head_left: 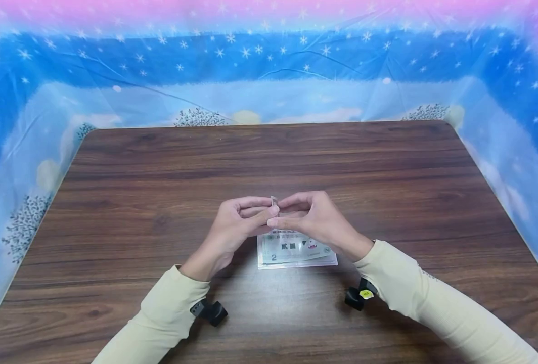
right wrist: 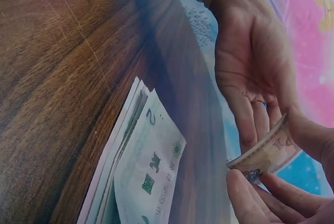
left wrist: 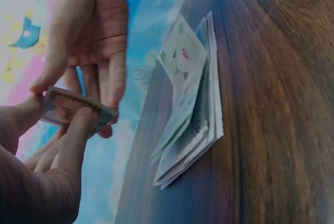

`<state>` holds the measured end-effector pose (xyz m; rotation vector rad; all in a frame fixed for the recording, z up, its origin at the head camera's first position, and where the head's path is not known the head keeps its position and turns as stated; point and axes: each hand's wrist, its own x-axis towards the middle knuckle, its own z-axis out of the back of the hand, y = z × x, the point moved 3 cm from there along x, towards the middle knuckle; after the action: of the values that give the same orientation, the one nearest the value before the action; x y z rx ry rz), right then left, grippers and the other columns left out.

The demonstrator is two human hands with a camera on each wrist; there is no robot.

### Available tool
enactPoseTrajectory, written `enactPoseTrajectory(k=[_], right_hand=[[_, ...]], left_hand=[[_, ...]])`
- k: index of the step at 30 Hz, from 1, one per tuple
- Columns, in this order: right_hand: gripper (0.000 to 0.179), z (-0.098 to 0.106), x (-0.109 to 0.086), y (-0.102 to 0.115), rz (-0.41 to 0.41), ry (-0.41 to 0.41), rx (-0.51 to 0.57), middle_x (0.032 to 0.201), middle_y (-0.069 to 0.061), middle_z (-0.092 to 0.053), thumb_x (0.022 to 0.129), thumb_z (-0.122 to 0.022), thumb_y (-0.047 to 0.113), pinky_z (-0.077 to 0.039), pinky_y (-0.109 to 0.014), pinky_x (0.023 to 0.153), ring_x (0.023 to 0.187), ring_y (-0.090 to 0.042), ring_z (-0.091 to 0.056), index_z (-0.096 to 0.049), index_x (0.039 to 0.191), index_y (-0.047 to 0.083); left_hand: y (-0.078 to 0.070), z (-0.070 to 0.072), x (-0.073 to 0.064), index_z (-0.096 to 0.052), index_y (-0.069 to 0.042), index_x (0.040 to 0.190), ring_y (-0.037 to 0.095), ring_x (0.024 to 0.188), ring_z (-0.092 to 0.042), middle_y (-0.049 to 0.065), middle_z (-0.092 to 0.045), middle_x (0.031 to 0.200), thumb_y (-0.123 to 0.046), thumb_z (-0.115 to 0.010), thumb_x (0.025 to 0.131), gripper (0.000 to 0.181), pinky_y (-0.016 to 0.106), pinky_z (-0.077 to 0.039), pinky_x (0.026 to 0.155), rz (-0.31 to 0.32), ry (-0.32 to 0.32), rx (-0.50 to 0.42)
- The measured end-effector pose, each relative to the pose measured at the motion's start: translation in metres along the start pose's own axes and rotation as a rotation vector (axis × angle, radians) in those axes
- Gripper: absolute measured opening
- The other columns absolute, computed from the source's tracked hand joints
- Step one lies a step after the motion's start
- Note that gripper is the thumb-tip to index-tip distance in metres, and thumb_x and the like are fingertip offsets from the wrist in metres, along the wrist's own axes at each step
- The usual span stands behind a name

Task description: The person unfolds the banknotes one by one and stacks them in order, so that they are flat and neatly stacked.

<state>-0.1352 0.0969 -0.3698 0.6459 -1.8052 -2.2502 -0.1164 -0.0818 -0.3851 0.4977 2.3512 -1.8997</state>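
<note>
Both hands meet above the middle of the table, holding a small banknote (head_left: 274, 200) upright between them. Thumb and fingers of the left hand (head_left: 232, 222) pinch one end of it. At the other end, the right hand (head_left: 321, 217) grips it with its thumb and fingertips. In the left wrist view the banknote (left wrist: 68, 106) shows a brownish printed face; in the right wrist view the banknote (right wrist: 269, 156) looks slightly bowed. Under the hands lies a stack of pale green notes (head_left: 296, 255), the top one marked "2" and bent upward in the wrist views.
The dark wood-grain table (head_left: 137, 202) stretches out on all sides of the stack. A blue and pink snowflake-patterned cloth (head_left: 269, 60) hangs behind the table and along its sides. Black wrist cameras (head_left: 216, 313) hang beneath the sleeves, close over the tabletop.
</note>
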Motion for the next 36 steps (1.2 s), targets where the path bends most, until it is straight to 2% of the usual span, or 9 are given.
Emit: enactPoseTrajectory(k=[6, 10, 14, 18, 22, 28, 32, 34, 36], right_hand=[[0.051, 0.001, -0.006, 0.006, 0.002, 0.028, -0.017, 0.118, -0.015, -0.072, 0.084, -0.084, 0.015, -0.059, -0.034, 0.086, 0.103, -0.024, -0.072, -0.065, 0.127, -0.005], [0.047, 0.007, -0.010, 0.007, -0.009, 0.061, -0.005, 0.119, -0.018, -0.071, 0.088, -0.077, 0.008, -0.058, -0.037, 0.090, 0.105, -0.027, -0.071, -0.062, 0.130, -0.006], [0.037, 0.015, -0.015, 0.006, -0.016, 0.052, -0.003, 0.112, -0.021, -0.072, 0.090, -0.065, -0.002, -0.059, -0.039, 0.087, 0.096, -0.027, -0.072, -0.062, 0.127, -0.009], [0.030, 0.024, -0.020, 0.002, -0.024, 0.030, -0.022, 0.108, -0.022, -0.073, 0.091, -0.060, -0.005, -0.060, -0.042, 0.083, 0.089, -0.025, -0.073, -0.062, 0.120, -0.011], [0.023, 0.032, -0.024, -0.004, -0.040, 0.023, -0.022, 0.101, -0.023, -0.073, 0.092, -0.060, -0.004, -0.061, -0.045, 0.080, 0.083, -0.029, -0.074, -0.061, 0.114, -0.013], [0.019, 0.042, -0.031, -0.013, -0.055, 0.018, -0.111, 0.084, -0.013, -0.072, 0.092, -0.069, 0.002, -0.061, -0.033, 0.072, 0.073, -0.032, -0.074, -0.066, 0.106, -0.009], [0.014, 0.046, -0.033, -0.019, -0.081, 0.044, -0.111, 0.081, -0.012, -0.069, 0.093, -0.070, 0.003, -0.062, -0.042, 0.073, 0.071, -0.032, -0.073, -0.066, 0.101, -0.009], [0.012, 0.046, -0.034, -0.022, -0.080, 0.058, -0.114, 0.080, -0.012, -0.069, 0.093, -0.069, 0.000, -0.062, -0.045, 0.071, 0.069, -0.028, -0.071, -0.066, 0.099, -0.010], [0.010, 0.048, -0.033, -0.024, -0.067, 0.066, -0.136, 0.078, -0.011, -0.067, 0.092, -0.068, -0.002, -0.062, -0.045, 0.068, 0.067, -0.023, -0.069, -0.066, 0.096, -0.011]], left_hand=[[0.002, -0.001, 0.000, -0.066, 0.004, 0.124, 0.023, 0.101, -0.072, 0.018, -0.072, 0.117, -0.007, -0.076, 0.091, 0.036, 0.036, -0.058, 0.089, -0.021, 0.009, 0.044], [0.000, -0.002, -0.003, -0.064, 0.004, 0.128, 0.025, 0.105, -0.071, 0.020, -0.070, 0.121, -0.006, -0.072, 0.094, 0.036, 0.037, -0.058, 0.090, -0.040, 0.039, 0.077], [-0.004, -0.003, -0.007, -0.062, 0.002, 0.130, 0.028, 0.104, -0.071, 0.022, -0.069, 0.122, -0.001, -0.068, 0.095, 0.036, 0.040, -0.059, 0.087, -0.068, 0.041, 0.141], [-0.005, -0.001, -0.011, -0.065, 0.000, 0.127, 0.028, 0.098, -0.072, 0.021, -0.071, 0.115, 0.002, -0.070, 0.091, 0.036, 0.039, -0.061, 0.082, -0.076, 0.004, 0.241], [-0.005, 0.001, -0.013, -0.069, -0.002, 0.121, 0.025, 0.092, -0.073, 0.017, -0.074, 0.107, 0.001, -0.073, 0.088, 0.033, 0.036, -0.061, 0.078, -0.069, -0.007, 0.333], [-0.001, 0.000, -0.011, -0.073, -0.003, 0.114, 0.022, 0.089, -0.071, 0.014, -0.074, 0.109, 0.004, -0.075, 0.086, 0.029, 0.036, -0.061, 0.075, -0.048, 0.019, 0.399], [0.004, -0.002, -0.008, -0.074, -0.003, 0.109, 0.020, 0.086, -0.069, 0.013, -0.073, 0.110, 0.005, -0.075, 0.085, 0.026, 0.034, -0.060, 0.072, -0.025, 0.023, 0.407], [0.006, -0.003, -0.008, -0.075, -0.004, 0.108, 0.020, 0.087, -0.068, 0.012, -0.072, 0.110, 0.004, -0.075, 0.085, 0.025, 0.032, -0.059, 0.070, -0.044, 0.031, 0.446], [0.006, -0.005, -0.007, -0.075, -0.008, 0.108, 0.020, 0.089, -0.068, 0.011, -0.073, 0.111, 0.002, -0.077, 0.084, 0.025, 0.031, -0.058, 0.071, -0.088, 0.040, 0.536]])
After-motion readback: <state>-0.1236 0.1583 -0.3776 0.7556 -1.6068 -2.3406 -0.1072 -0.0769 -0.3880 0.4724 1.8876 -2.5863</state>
